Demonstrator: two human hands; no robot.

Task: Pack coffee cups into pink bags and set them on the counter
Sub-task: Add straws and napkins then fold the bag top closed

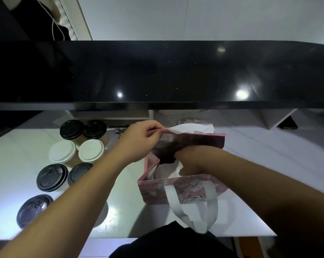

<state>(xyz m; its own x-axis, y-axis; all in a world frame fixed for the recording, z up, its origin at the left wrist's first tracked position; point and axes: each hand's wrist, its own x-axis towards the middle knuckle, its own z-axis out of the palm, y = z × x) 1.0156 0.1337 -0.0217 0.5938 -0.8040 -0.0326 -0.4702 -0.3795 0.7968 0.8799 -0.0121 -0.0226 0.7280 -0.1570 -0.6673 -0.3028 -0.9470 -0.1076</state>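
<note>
The step in hand looks like opening a pink bag [176,190] at centre-right of the frame, standing on the white table [12,161]. The left hand [138,142] pinches the bag's far rim between closed fingers; the right hand [191,161] reaches inside, its fingers hidden, so I cannot tell their grip. White paper [191,127] shows above the rim. Next, I judge, a cup must go in upright. At left stand seven cups (one partly hidden): five with black lids [72,129], two with white lids [62,151]. One bag; the dark counter [157,71] across the top.

Glossy black raised ledge [157,75], white worktop [14,164], pale wall [194,17]
</note>
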